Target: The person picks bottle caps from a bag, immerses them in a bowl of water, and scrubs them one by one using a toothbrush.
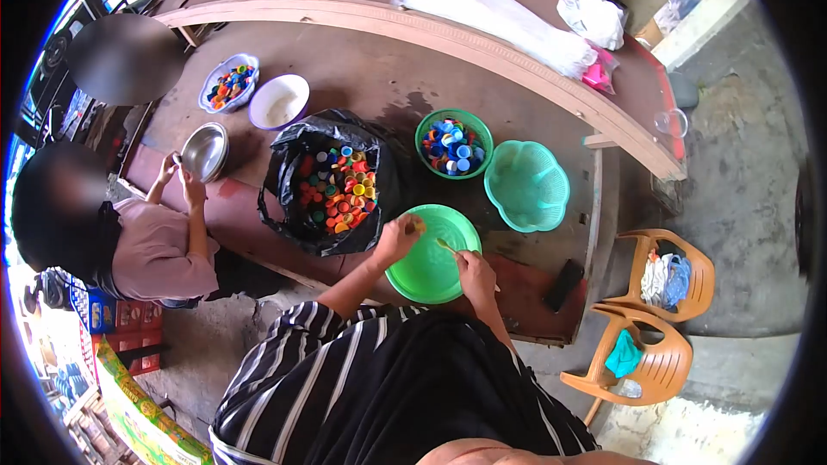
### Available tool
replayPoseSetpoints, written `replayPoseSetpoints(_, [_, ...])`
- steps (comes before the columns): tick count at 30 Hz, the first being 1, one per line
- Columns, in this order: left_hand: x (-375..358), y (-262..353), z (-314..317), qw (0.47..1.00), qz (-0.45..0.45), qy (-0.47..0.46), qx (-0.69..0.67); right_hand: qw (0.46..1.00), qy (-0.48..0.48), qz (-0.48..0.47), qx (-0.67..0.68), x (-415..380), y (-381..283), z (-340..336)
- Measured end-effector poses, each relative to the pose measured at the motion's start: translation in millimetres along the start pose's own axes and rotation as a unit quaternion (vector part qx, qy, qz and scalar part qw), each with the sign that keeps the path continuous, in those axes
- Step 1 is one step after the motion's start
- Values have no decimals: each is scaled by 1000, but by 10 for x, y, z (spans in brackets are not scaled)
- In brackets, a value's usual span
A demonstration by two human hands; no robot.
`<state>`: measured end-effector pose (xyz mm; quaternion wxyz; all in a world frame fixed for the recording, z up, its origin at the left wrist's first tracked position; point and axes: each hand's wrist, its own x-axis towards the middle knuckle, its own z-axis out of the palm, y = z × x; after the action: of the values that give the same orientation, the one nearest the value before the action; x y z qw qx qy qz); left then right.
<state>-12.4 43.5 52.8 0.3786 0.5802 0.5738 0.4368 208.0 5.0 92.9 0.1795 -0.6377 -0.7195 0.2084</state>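
Observation:
Over the left rim of a bright green basin [422,280] with water in it, my left hand [398,239] is closed on a small yellow-orange cap [419,225]. At the basin's right side my right hand [475,277] is closed round a thin brush [445,245], its green head pointing over the water. A black plastic bag [284,168] full of colourful bottle caps [349,194] stands open left of the basin. Behind the basin is a green basket [422,139] of mostly blue and white caps.
A teal basket [527,189] stands right of the caps. Farther left are a metal bowl [205,153], a white bowl [280,103] and a bowl of caps [229,84]. A co-worker [159,245] sits at the left. A dark phone [564,284] lies near the right edge.

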Motion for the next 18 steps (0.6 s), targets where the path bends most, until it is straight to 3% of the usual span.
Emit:
replayPoseSetpoints(4, [730, 399, -26, 994, 64, 26, -82, 997, 15, 25, 68, 18, 102, -4])
replayPoseSetpoints(6, [1045, 720, -95, 995, -6, -12, -100, 996, 25, 32, 83, 36, 122, 14])
replayPoseSetpoints(8, [1415, 357, 169, 993, 25, 93, -67, 994, 30, 44, 91, -4, 138, -7])
replayPoseSetpoints(9, [1504, 318, 167, 996, 2, 68, -57, 994, 30, 51, 93, 1, 119, -42])
replayPoseSetpoints(13, [1287, 207, 53, 991, 34, 54, -121, 991, 52, 64, 102, -39, 143, -45])
replayPoseSetpoints(18, [541, 208, -500, 992, 19, 112, -63, 994, 31, 81, 70, -239, 143, 77])
